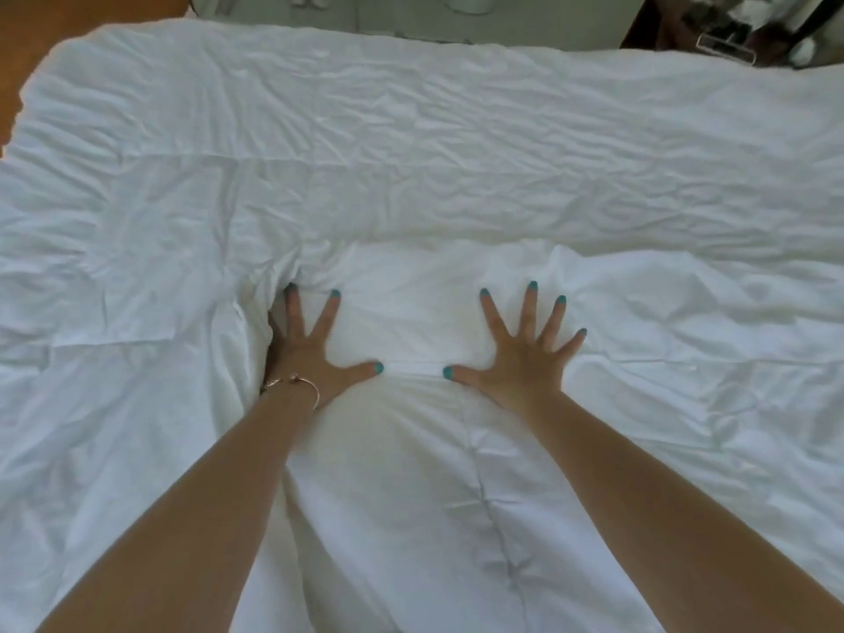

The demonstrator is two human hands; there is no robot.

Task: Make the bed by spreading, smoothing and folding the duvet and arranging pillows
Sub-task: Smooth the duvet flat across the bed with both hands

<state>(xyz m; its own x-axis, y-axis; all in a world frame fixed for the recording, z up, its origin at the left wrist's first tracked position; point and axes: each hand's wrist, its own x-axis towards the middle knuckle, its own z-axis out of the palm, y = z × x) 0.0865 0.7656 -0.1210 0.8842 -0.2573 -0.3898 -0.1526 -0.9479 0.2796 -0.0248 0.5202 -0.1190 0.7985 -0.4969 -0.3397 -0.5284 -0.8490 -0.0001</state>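
A white, creased duvet [434, 143] covers the whole bed in the head view. Both my arms reach forward over it. My left hand [310, 354] lies flat on the cloth with fingers spread; a raised fold of duvet hides its outer fingers. My right hand [520, 354] presses flat on the duvet beside it, fingers fanned wide. Between and below the hands the cloth bulges into a smooth mound [402, 472]. No pillow is visible.
A wooden floor [68, 16] shows past the bed's far left corner. A pale wall or cabinet [411, 16] runs behind the far edge. Dark furniture with cluttered items [730, 34] stands at the far right corner.
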